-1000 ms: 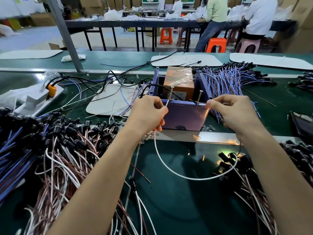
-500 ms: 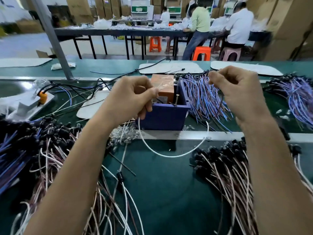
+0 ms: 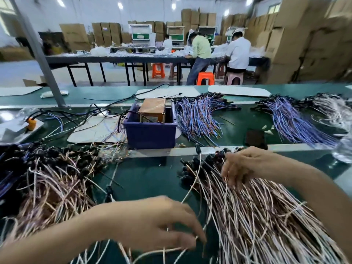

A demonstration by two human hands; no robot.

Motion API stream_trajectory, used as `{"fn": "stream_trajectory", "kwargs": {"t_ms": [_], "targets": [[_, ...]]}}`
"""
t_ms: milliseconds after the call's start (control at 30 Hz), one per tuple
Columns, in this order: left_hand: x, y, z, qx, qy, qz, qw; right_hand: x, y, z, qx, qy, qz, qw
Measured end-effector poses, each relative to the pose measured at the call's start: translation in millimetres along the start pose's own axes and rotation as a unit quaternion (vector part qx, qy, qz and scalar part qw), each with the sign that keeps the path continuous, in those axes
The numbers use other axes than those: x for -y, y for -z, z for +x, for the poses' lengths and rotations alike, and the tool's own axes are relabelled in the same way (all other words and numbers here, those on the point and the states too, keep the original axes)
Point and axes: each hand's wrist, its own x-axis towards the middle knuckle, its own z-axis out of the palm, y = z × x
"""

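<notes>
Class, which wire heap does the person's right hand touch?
The pinkish-white wire heap at front right, under the right hand; the other pinkish heap lies left, the blue-purple ones behind.

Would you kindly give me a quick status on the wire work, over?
Left hand low, seems to pinch one white wire. Right hand on the near wire pile, grip unclear. Second pile at left; blue bin behind.

The left hand (image 3: 158, 223) is blurry, so it is hard to tell if it pinches the thin white wire (image 3: 194, 180) near its fingers. The right hand (image 3: 245, 166) has its fingertips hidden in the wire pile (image 3: 266, 216), which runs off the bottom edge. The label on the brown box (image 3: 152, 111) is too small to read.
</notes>
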Motion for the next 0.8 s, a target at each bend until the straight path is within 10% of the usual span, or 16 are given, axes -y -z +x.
{"fn": "stream_trajectory", "kwargs": {"t_ms": [200,800], "targets": [[25.6,-13.9,51.1,-0.251,0.197,-0.019,0.948,-7.6,-25.9,43.9,-0.308,0.041,-0.187,0.932],[2.8,-43.7,60.3,-0.265,0.063,-0.123,0.954,24.2,-38.8,48.9,-0.229,0.126,-0.126,0.957]]}}
